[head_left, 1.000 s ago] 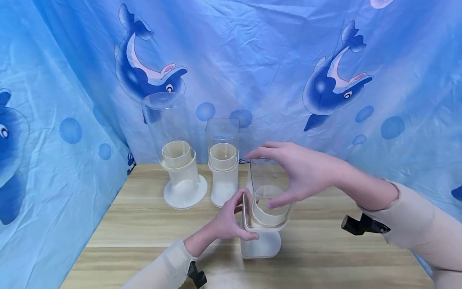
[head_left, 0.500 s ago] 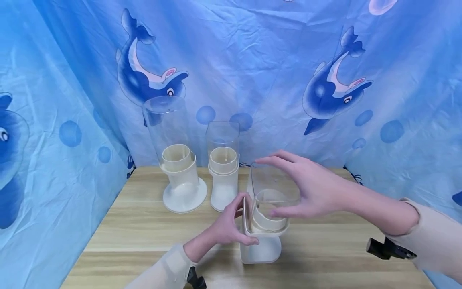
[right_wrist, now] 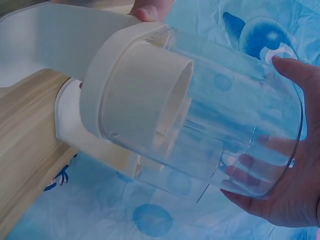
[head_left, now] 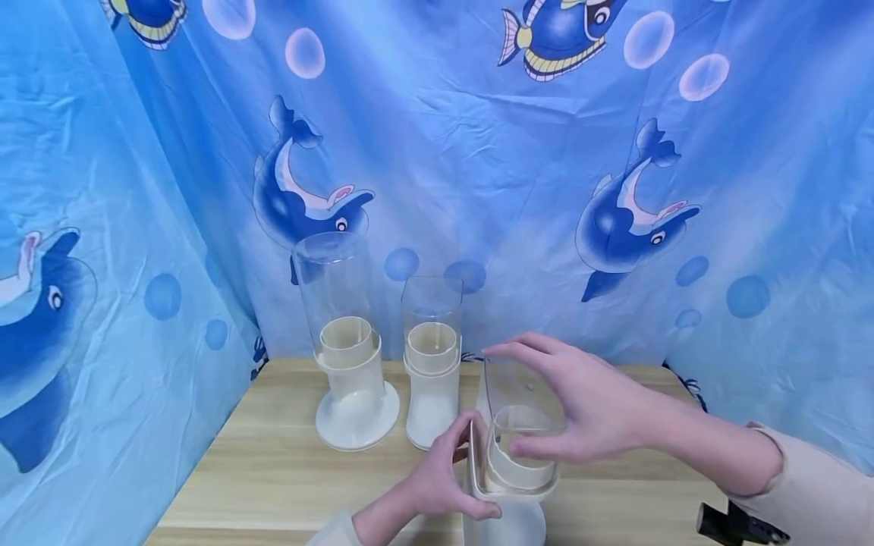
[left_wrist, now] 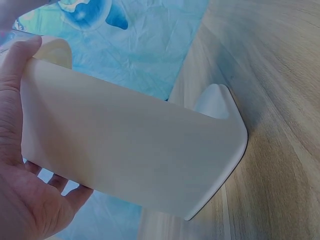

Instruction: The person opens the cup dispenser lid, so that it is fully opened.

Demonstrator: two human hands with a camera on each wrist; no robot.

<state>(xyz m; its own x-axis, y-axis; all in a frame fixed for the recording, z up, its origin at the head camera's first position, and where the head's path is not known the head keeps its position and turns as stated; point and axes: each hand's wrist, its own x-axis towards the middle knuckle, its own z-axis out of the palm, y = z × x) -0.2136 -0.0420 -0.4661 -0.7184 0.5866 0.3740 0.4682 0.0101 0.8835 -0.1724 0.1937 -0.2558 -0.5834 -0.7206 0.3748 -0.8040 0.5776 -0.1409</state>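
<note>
Only the right wrist view shows fingers (right_wrist: 245, 162) through the clear cylinder (right_wrist: 240, 115).

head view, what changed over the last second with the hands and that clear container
Mostly the camera tilted up, so everything sits lower in frame. The right hand still grips the clear container seated in the white base, and the left hand still holds that base. The two other dispensers behind stayed put.

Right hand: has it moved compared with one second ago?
No. The right hand keeps its place beside the square jar behind it, holding the clear top; only the head view tilted up.
</note>
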